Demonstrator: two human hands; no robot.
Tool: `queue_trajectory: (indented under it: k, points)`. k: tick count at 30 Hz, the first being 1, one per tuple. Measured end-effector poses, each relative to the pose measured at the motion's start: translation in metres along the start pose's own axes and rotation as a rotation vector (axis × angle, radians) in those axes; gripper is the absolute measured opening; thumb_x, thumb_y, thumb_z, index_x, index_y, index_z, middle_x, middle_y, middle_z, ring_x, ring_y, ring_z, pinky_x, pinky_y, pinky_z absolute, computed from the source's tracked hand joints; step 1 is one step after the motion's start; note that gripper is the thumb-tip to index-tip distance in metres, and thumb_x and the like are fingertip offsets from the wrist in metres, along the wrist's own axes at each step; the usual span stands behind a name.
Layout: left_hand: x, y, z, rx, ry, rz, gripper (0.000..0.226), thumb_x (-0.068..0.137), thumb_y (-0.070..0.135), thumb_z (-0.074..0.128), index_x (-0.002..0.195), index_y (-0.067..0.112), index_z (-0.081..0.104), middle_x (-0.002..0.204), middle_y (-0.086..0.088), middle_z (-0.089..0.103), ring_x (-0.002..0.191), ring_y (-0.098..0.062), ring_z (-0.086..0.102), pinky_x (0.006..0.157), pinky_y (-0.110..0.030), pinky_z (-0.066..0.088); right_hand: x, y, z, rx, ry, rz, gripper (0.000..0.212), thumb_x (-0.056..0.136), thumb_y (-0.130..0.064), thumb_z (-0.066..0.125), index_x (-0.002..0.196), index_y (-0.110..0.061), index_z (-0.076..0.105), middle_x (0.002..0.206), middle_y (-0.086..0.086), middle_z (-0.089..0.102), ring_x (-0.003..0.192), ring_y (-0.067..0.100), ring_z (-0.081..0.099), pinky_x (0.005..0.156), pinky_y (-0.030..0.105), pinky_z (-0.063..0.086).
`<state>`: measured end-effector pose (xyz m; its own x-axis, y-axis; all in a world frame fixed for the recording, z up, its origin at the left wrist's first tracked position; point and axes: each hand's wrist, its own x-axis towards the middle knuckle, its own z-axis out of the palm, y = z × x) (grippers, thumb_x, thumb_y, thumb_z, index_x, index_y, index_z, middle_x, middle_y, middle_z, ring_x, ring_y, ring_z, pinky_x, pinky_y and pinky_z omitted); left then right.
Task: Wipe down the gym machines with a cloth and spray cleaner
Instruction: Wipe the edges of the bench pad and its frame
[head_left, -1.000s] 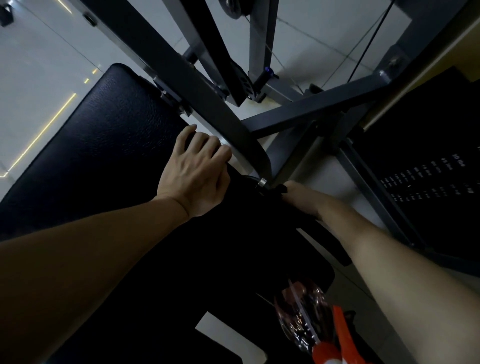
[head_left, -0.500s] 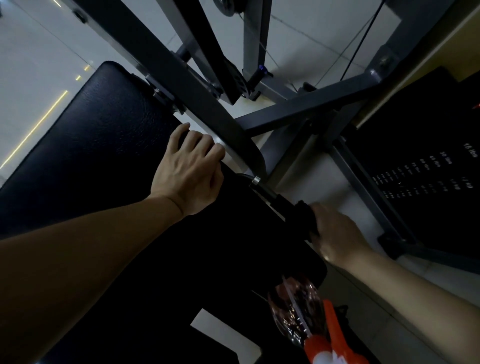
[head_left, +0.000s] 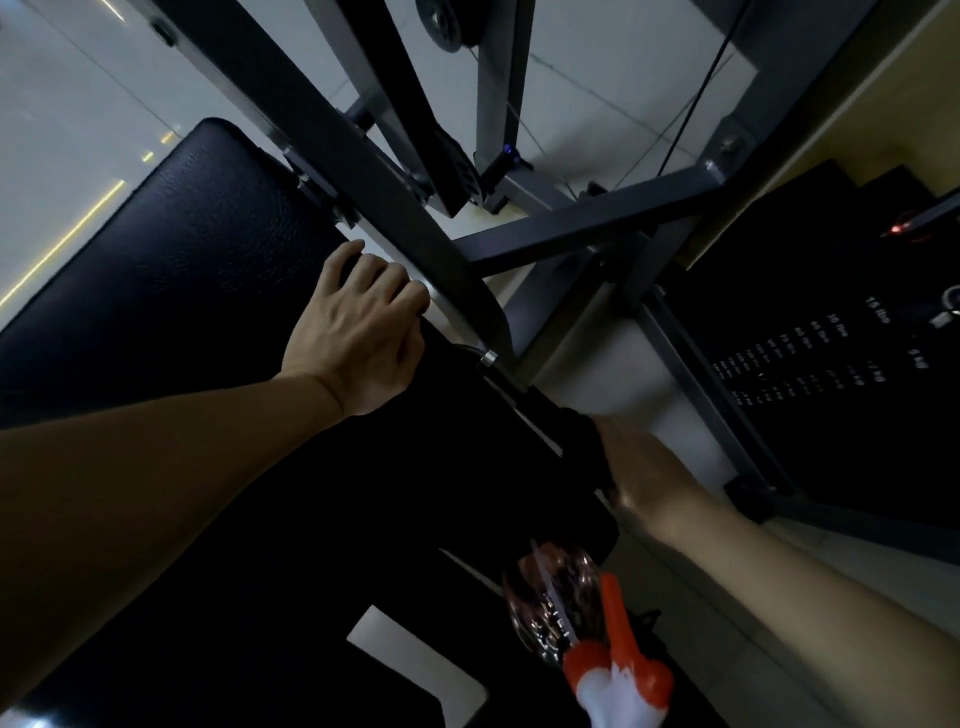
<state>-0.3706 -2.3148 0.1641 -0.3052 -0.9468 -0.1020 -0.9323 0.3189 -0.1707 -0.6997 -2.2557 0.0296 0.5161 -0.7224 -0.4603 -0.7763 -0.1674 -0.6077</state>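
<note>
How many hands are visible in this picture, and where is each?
2. The left hand grips the edge of the black pad, centre left. The right hand holds a dark cloth around the bar, lower right. No other hand shows.

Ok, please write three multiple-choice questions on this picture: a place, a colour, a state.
1. Where does the left hand rest? A on the floor tiles; B on the edge of the black padded cushion; C on the weight stack.
2. What colour is the trigger of the clear plastic spray bottle? A blue; B orange; C green.
3. What does the right hand do? A hangs free; B holds the bottle; C grips a dark cloth on the side bar.
Answers: 1B, its fingers curl over the cushion's edge; 2B, orange beside a white neck; 3C, the cloth is bunched in its grip.
</note>
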Motion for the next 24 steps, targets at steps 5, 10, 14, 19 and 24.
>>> queue_trajectory:
  k: [5,10,14,19,24]
  points:
    - [0.0,0.003,-0.006,0.02,-0.02,-0.003,0.019,0.091,0.03,0.045,0.101,0.017,0.056,0.097,-0.005,0.055,0.104,-0.033,0.051,0.12,-0.052,0.023,-0.044,0.023,-0.023,-0.227,0.276,-0.08,0.012,0.087,-0.008,0.062,0.077,-0.015,0.06,0.063,0.003,0.061,0.052,0.022,0.059,0.048,0.025,0.041]
    - [-0.002,0.014,-0.023,0.144,-0.128,0.004,0.027,0.094,0.031,0.045,0.105,0.013,0.06,0.102,-0.009,0.059,0.109,-0.033,0.052,0.121,-0.057,0.021,0.022,-0.056,-0.058,0.396,-0.032,0.202,0.032,0.103,-0.047,0.045,0.087,-0.026,0.064,0.085,-0.003,0.067,0.088,0.02,0.065,0.071,0.031,0.048]
    - [-0.01,0.051,-0.022,0.091,-0.198,-0.005,0.043,0.098,0.032,0.035,0.123,0.013,0.064,0.12,-0.008,0.063,0.125,-0.031,0.052,0.123,-0.057,0.017,0.059,-0.07,-0.056,0.64,-0.221,0.343,0.067,0.095,-0.071,0.035,0.132,-0.023,0.062,0.126,0.002,0.065,0.122,0.023,0.057,0.099,0.033,0.042]
    - [-0.013,0.073,0.01,0.086,-0.146,0.002,0.047,0.103,0.04,0.025,0.121,0.021,0.063,0.115,-0.005,0.063,0.12,-0.031,0.052,0.124,-0.057,0.011,0.041,-0.042,-0.031,0.548,-0.044,0.169,0.043,0.109,-0.042,0.032,0.142,-0.022,0.052,0.127,0.002,0.062,0.12,0.019,0.057,0.089,0.027,0.042]
    - [-0.018,0.074,0.007,0.077,-0.167,0.012,0.048,0.103,0.04,0.021,0.121,0.02,0.061,0.115,-0.006,0.062,0.12,-0.032,0.051,0.124,-0.055,0.011,-0.027,0.005,-0.006,-0.127,0.094,0.09,0.034,0.101,-0.037,0.034,0.116,-0.018,0.058,0.1,0.001,0.061,0.081,0.02,0.061,0.069,0.037,0.053]
